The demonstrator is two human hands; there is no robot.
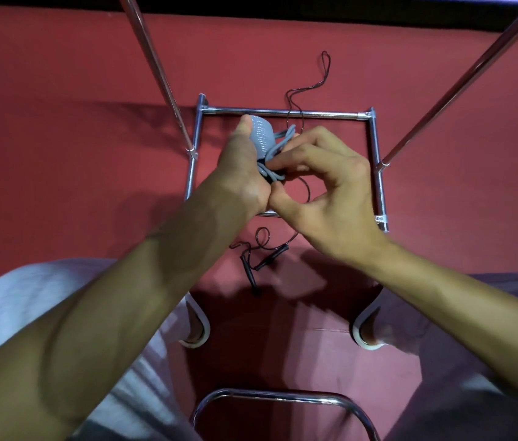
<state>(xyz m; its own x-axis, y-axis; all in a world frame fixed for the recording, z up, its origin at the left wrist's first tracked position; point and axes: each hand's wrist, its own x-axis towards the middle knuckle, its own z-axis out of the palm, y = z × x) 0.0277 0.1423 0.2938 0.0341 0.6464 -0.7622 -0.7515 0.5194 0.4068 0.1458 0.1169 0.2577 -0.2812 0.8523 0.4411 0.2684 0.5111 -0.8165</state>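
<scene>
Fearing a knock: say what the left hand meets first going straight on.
Likely the metal frame's top bar, just past the grey coil the left hand grips; depth is unclear.

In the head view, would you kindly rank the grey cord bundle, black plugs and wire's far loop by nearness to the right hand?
1. Grey cord bundle, pinched by right hand.
2. Black plugs, floor below.
3. Wire's far loop, top centre.

Cylinder (262, 136) over frame (330, 115); wire (275, 256) lies nearer.
</scene>
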